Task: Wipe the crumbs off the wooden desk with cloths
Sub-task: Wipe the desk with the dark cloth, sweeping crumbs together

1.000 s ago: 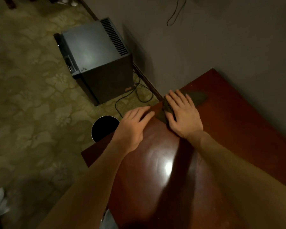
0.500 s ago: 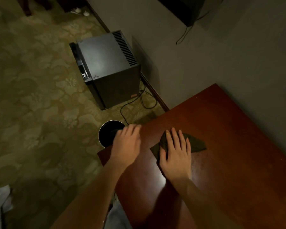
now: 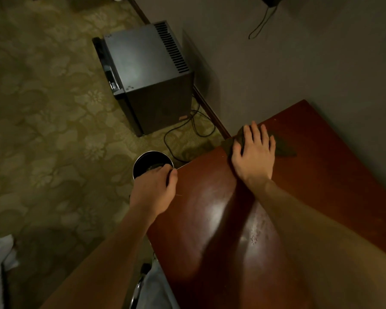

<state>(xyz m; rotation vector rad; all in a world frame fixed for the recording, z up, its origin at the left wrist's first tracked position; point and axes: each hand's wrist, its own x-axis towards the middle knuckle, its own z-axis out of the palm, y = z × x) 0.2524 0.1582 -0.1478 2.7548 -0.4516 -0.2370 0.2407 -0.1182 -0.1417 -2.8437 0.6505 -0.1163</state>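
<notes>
The dark red wooden desk (image 3: 321, 186) fills the lower right, glossy with a light glare. A dark cloth (image 3: 283, 148) lies flat at the desk's far left edge, and my right hand (image 3: 253, 156) presses on it with fingers spread. Part of the cloth hangs past the edge. My left hand (image 3: 154, 188) is curled at the desk's near left corner, over the rim of a round bin; whether it holds crumbs is not visible. A small patch of crumbs (image 3: 254, 238) sits on the desk between my forearms.
A round black waste bin (image 3: 153, 162) stands on the patterned carpet right below the desk corner. A dark mini fridge (image 3: 147, 79) stands against the grey wall, with cables (image 3: 183, 132) trailing on the floor. A chair frame (image 3: 140, 284) shows under my left arm.
My right hand has slid the cloth away from me to the desk's far left edge. My left hand has curled and shifted to the corner above the bin.
</notes>
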